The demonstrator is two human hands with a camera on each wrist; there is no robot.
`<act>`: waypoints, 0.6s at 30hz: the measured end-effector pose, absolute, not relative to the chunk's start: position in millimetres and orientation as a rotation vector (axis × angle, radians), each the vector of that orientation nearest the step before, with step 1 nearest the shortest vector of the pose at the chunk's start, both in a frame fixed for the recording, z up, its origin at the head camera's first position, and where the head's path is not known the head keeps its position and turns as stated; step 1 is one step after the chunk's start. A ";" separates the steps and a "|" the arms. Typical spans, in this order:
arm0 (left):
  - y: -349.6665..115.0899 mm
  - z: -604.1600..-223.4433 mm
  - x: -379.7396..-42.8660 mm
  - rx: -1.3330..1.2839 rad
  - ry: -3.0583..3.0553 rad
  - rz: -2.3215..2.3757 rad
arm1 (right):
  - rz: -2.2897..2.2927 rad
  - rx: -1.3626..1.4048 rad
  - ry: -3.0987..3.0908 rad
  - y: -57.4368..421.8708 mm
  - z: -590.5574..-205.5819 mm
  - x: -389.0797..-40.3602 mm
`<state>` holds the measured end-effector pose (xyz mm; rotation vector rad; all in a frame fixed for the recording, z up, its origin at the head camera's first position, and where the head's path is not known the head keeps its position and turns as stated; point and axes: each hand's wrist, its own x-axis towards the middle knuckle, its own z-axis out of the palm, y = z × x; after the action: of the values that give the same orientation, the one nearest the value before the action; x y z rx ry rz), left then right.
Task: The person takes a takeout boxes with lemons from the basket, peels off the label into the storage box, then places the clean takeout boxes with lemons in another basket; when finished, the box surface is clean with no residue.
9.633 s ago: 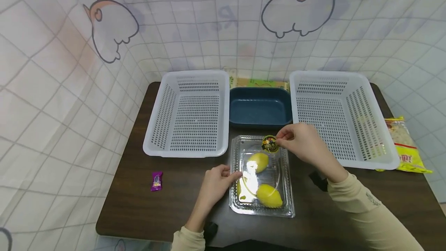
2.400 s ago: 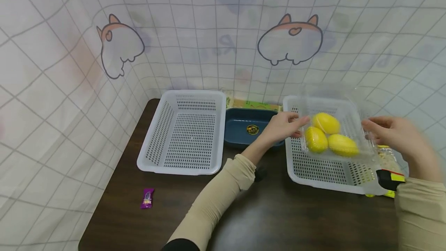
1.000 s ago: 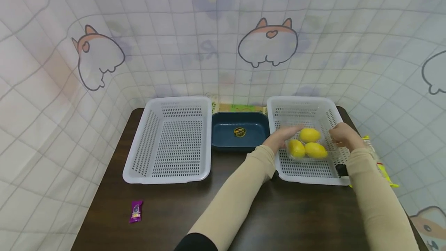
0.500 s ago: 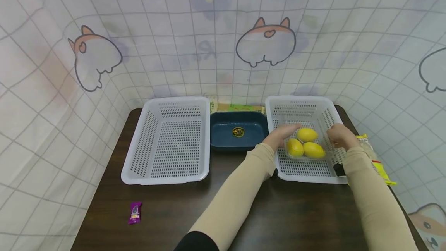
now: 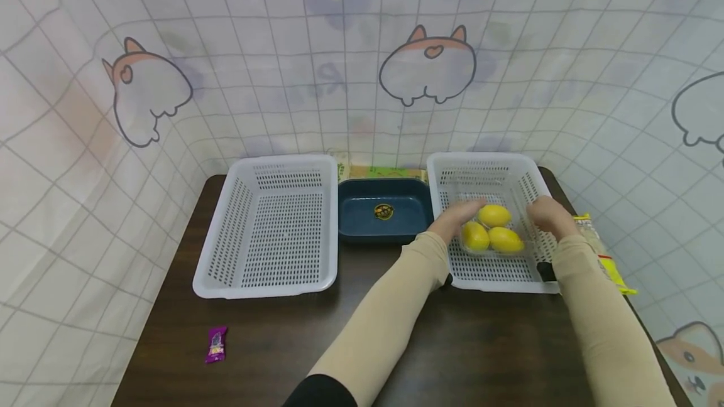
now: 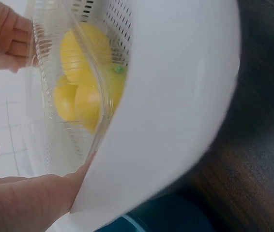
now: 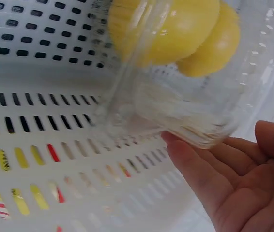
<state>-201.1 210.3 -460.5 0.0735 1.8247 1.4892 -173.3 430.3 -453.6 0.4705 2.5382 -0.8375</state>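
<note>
A clear plastic clamshell box [image 7: 205,137] holding yellow lemons [image 5: 494,215] sits inside the right white basket [image 5: 492,283]. At the box's left side is my left hand [image 5: 455,217]; in the left wrist view its fingers reach along between the box and the basket wall, thumb held away. My right hand [image 5: 548,215] is at the box's right side. In the right wrist view its fingertips touch the box's lower corner, while the thumb stands off from it. The basket wall hides part of the left fingers.
A second white basket [image 5: 266,293] stands at the left. Between the baskets a dark blue dish [image 5: 384,235] holds a round black-and-gold sticker [image 5: 383,211]. A purple wrapped candy [image 5: 216,344] lies front left; a yellow bag [image 5: 616,274] leans beyond the right basket.
The sticker went from my right hand into the blue dish. Both hands carried the box from the table into the right basket. Over the last second the hands have hardly moved.
</note>
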 end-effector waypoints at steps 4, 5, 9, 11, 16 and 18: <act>208.0 -455.2 -201.8 0.067 1.829 1.483 | -0.697 0.473 2.604 419.7 -441.4 -169.6; 206.6 -453.6 -201.6 0.070 1.827 1.496 | -0.666 0.466 2.618 416.6 -438.3 -168.8; 201.1 -445.9 -202.5 0.157 1.821 1.585 | -0.564 0.409 2.690 405.1 -425.1 -168.4; 199.0 -440.2 -203.6 0.214 1.808 1.636 | -0.542 0.375 2.724 398.6 -417.0 -167.7; 199.8 -421.2 -206.1 0.226 1.831 1.652 | -0.568 0.294 2.782 379.8 -393.3 -162.1; 200.2 -410.2 -205.5 0.210 1.851 1.635 | -0.592 0.277 2.811 371.2 -383.2 -157.8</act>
<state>-205.5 200.2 -410.2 0.2103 1.8509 1.6349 -157.8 371.2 -383.2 0.2767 2.8107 -0.5921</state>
